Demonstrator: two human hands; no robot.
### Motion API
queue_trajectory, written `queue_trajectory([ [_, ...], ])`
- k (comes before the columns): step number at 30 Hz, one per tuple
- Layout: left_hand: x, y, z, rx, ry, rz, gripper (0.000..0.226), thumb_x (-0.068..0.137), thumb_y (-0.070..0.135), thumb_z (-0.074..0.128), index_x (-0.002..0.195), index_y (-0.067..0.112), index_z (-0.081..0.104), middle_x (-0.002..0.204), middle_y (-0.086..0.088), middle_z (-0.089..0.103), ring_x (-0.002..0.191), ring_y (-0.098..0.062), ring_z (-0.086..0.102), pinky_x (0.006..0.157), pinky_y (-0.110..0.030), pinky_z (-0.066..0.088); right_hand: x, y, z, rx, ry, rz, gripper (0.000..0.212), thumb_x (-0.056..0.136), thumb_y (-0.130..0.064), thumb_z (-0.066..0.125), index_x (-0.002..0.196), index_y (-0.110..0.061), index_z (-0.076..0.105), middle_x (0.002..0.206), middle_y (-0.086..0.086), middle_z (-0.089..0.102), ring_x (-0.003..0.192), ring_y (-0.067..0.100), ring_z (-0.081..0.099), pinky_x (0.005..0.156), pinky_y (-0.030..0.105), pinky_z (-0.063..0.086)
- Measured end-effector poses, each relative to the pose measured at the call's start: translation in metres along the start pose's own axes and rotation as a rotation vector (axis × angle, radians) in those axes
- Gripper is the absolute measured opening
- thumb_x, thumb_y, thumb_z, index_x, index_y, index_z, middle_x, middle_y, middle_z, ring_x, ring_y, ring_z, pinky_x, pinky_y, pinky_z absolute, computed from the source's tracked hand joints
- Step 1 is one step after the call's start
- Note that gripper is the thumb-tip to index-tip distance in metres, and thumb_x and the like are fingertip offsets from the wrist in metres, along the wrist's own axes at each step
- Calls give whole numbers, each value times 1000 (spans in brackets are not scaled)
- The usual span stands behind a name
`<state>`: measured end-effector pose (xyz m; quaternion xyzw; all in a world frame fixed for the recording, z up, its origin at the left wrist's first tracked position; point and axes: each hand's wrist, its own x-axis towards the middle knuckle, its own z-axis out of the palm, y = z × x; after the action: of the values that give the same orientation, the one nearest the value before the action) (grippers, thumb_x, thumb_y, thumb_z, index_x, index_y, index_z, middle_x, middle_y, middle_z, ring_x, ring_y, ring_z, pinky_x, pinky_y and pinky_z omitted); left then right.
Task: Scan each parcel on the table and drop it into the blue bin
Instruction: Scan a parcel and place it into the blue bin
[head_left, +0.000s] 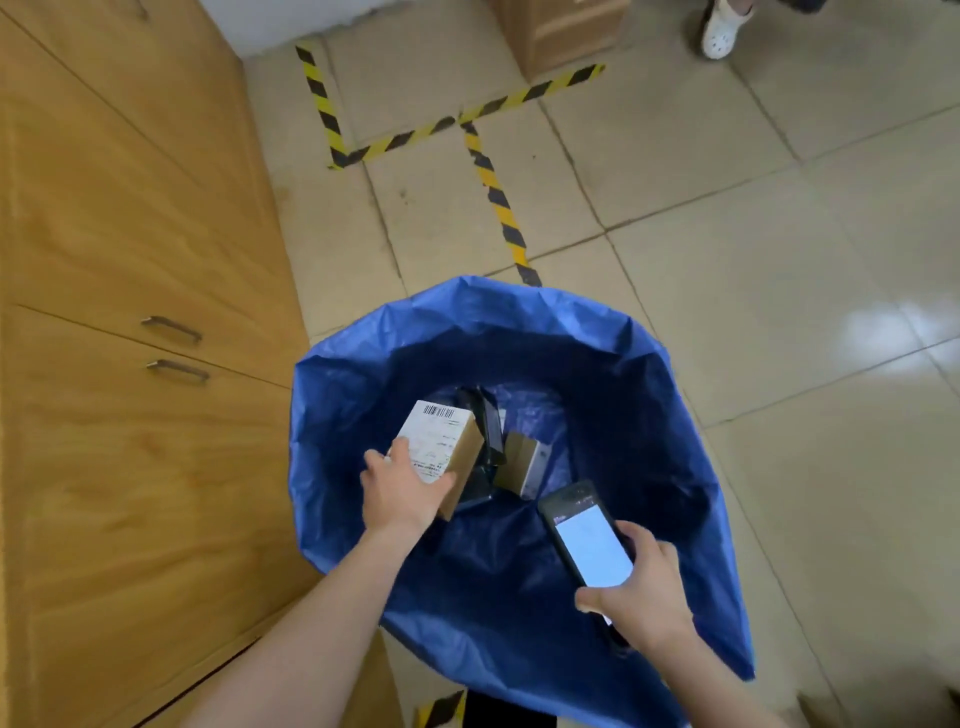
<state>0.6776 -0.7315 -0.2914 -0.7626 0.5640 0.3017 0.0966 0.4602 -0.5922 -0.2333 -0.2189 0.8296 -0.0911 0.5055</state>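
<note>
A blue bin (691, 467) lined with blue plastic stands on the tiled floor below me. My left hand (402, 488) grips a small cardboard parcel (441, 441) with a white barcode label, held over the bin's opening. My right hand (641, 592) holds a black handheld scanner (587, 545) with a lit screen above the bin's right side. Inside the bin lie another small cardboard parcel (522, 462) and dark packages (485, 423).
A wooden cabinet (130, 312) with two metal handles stands close on the left of the bin. Yellow-black hazard tape (498, 202) marks the floor beyond. Another person's white shoe (724, 31) shows at the top right beside a wooden unit (561, 31).
</note>
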Motion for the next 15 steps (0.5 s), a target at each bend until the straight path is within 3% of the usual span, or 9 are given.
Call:
queue_trajectory([
  [10,91,3,107,43,0,4,82,77,56,69,139,22,27,129,-13,29,114,-35,41,77,-45,51,106,23,67,27,-45,57,97,53,-18,83,138,-29,37,125,-3,31,100,20,51,91,54,48],
  [15,107,-1,133,51,-33,10,95,75,55,72,146,25,16,135,-14,20,119,-37,36,80,-44,49,128,26,78,-1,-44,56,97,55,-19,83,139,-28,35,128,-2,31,104,23,50,92,54,48],
])
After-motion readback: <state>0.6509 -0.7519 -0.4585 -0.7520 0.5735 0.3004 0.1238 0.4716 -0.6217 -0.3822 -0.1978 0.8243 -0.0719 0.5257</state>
